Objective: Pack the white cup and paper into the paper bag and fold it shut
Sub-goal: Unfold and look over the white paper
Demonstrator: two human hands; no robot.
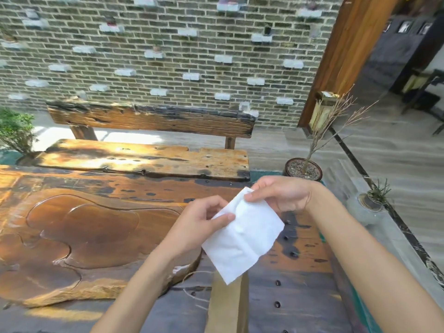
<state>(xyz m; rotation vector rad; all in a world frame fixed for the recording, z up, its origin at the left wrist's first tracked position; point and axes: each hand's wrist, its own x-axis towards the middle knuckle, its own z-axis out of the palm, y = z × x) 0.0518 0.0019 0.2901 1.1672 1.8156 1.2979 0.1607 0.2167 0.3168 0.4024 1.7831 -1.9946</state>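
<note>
A white sheet of paper (245, 236) hangs in the air above the wooden table (300, 280). My left hand (204, 224) pinches its left edge between thumb and fingers. My right hand (281, 193) grips its top corner. Below the paper stands the brown paper bag (228, 306) with twine handles, seen edge-on at the bottom of the view, its lower part cut off by the frame. The white cup is not in view.
A carved wooden tea tray (79, 236) fills the table's left side. Beyond the table stands a rustic wooden bench (149, 157) before a brick wall. A potted dry twig plant (303, 169) sits at the right, with a small pot (374, 198) nearer.
</note>
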